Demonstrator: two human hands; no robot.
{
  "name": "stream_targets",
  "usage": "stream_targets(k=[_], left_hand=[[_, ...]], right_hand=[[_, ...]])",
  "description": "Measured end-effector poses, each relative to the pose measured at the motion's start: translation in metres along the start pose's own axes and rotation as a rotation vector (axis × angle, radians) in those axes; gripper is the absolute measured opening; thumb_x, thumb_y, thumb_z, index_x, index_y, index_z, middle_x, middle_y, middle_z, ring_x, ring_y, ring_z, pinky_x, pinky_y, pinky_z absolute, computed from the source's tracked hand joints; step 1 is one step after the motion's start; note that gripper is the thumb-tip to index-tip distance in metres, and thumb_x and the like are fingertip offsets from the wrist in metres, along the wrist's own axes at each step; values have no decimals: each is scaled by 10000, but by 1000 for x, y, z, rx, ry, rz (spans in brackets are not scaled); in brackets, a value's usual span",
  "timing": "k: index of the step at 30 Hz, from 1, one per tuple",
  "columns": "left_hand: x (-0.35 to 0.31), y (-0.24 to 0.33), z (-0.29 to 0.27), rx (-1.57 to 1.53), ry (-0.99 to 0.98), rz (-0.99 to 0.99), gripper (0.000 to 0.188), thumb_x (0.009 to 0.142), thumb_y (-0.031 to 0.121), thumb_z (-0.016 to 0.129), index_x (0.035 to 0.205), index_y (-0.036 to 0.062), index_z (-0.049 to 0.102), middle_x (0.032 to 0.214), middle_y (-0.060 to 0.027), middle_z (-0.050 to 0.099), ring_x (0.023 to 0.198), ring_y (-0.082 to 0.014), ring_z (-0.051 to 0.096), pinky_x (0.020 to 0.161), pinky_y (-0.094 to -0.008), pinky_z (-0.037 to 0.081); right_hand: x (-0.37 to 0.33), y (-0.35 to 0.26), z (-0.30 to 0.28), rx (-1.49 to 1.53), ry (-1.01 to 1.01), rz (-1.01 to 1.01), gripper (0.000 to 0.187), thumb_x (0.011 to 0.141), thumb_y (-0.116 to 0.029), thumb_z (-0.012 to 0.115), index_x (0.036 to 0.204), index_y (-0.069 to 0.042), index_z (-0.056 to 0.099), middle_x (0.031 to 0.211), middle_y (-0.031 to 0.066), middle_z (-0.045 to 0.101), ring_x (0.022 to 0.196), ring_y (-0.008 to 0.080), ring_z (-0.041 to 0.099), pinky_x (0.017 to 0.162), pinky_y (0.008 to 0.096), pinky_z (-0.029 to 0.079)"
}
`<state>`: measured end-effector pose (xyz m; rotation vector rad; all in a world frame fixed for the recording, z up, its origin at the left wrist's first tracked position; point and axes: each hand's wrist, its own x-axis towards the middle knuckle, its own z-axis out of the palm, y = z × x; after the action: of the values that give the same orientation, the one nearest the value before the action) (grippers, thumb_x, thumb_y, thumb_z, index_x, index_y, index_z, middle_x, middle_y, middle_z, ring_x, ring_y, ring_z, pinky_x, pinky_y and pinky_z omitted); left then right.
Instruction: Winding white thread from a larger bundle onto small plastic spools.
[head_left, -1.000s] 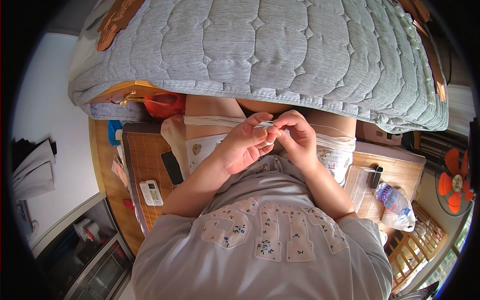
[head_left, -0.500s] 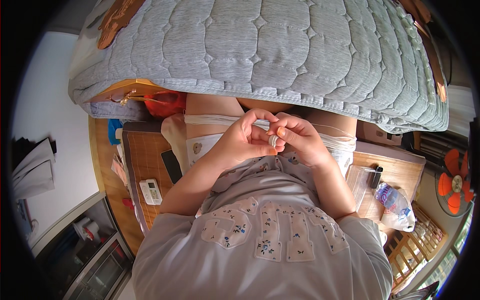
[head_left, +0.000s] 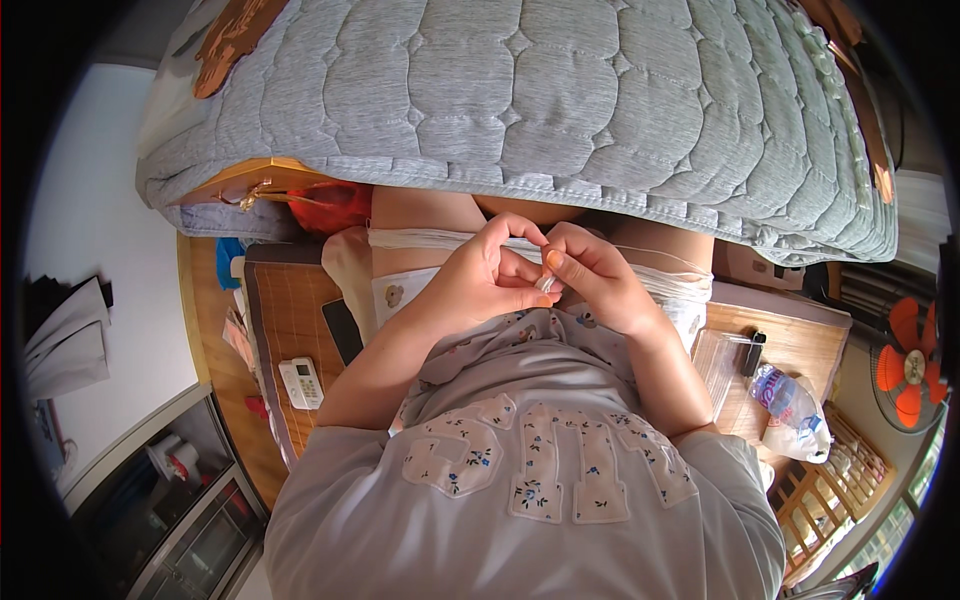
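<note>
A small white object, with pale, narrow, ridged bands and partly hidden by fingers, sits at the left hand's fingertips, pinched between thumb and curled fingers. The right hand meets it from the other side, thumb and forefinger drawn close together just above; what they grip cannot be told. Below both hands are white patterned shorts. Beyond them lies a grey quilted cover; left of the left hand, a white remote control.
</note>
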<state>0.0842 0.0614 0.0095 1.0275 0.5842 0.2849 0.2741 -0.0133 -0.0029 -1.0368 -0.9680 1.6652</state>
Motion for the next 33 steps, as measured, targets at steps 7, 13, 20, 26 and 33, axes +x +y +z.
stream_targets(k=[7,13,20,26,33], left_hand=[[3,-5,-5,77,26,40,570,785,-123,719,1203,65,380,1041,-102,563,928,-192,691,845,-279,582],[7,-13,-10,118,90,212,638,762,-123,737,1233,89,363,1105,-77,464,987,-136,624,818,-239,582],[11,-14,-11,64,79,268,690,795,-79,721,1298,148,308,1367,-156,448,1030,-125,598,711,-196,542],[6,-13,-10,-80,102,217,707,818,-81,696,1357,107,278,1372,-189,414,1090,-243,630,873,-308,548],[10,-23,-3,-79,63,268,476,938,143,607,1340,46,370,1361,-149,455,1155,-274,581,993,-391,432]], right_hand=[[-1,10,-8,-214,21,-67,168,1032,-177,507,991,-23,561,988,31,584,911,97,532,824,262,444],[-2,14,-8,94,84,-92,210,998,-174,564,1142,-24,528,1101,61,579,1056,131,526,919,296,431],[-2,12,-3,295,-8,-25,406,902,-11,659,1263,-24,474,1178,111,609,1129,185,582,961,335,492],[-5,8,-1,-130,295,-164,242,847,-1,727,1063,1,617,1027,74,671,988,137,624,870,294,514],[-30,-48,-27,-542,527,-607,108,806,49,705,899,-4,691,879,76,706,852,190,637,768,302,485]])
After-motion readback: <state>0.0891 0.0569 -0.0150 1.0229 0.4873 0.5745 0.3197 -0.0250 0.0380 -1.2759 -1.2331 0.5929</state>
